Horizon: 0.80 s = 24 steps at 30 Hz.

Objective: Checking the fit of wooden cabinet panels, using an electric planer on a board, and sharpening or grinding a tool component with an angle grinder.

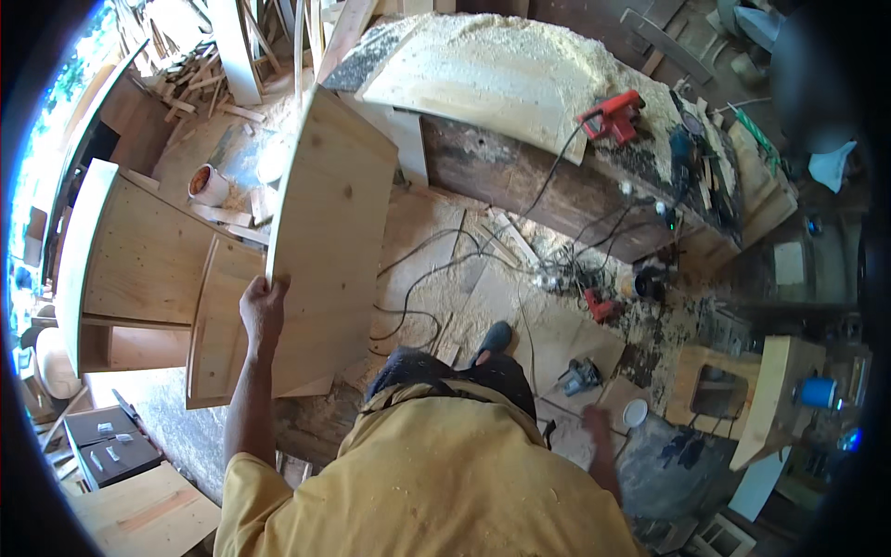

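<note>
My left hand (264,302) is closed round the near left edge of a large pale wooden panel (334,213), which stands tilted on its edge beside me. The panel's far end reaches up toward the workbench (501,172). At my right side hangs my right hand (599,429), smeared and partly dim, so its fingers cannot be made out. Nearest to it is a small round white container (635,413) low on the floor.
On the sawdust-covered bench lie a pale board (473,88) and a red power tool (613,117). Cables (436,269) cross the floor, near another red tool (600,304). A wooden cabinet (144,260) stands at left; a white bucket (209,186) sits beyond it. A wooden frame (710,385) is at right.
</note>
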Available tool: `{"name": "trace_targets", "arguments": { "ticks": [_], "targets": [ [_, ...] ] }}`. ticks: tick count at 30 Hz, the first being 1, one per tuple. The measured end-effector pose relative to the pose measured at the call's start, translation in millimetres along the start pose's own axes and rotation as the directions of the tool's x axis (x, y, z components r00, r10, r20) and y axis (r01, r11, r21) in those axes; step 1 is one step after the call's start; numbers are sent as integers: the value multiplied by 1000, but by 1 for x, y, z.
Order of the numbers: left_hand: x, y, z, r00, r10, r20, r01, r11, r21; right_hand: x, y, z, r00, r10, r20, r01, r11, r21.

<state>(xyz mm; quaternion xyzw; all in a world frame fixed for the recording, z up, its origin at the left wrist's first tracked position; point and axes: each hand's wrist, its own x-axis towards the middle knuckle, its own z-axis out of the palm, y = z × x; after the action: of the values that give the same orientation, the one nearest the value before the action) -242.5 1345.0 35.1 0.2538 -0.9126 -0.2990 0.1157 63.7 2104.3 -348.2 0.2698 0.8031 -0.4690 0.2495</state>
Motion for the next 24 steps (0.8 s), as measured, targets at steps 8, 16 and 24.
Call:
{"name": "trace_targets", "arguments": {
  "ticks": [8, 16, 24],
  "targets": [
    [181, 93, 68, 988, -157, -2, 131, 831, -541, 124, -479, -200, 898, -308, -313, 368, 917, 154],
    [344, 174, 156, 937, -279, 209, 340, 600, -724, 216, -667, -168, 916, -316, -248, 352, 928, 121],
    [418, 281, 167, 933, -164, 319, 337, 704, -625, 321, -737, -173, 893, -187, -410, 351, 858, 375]
  ]
}}
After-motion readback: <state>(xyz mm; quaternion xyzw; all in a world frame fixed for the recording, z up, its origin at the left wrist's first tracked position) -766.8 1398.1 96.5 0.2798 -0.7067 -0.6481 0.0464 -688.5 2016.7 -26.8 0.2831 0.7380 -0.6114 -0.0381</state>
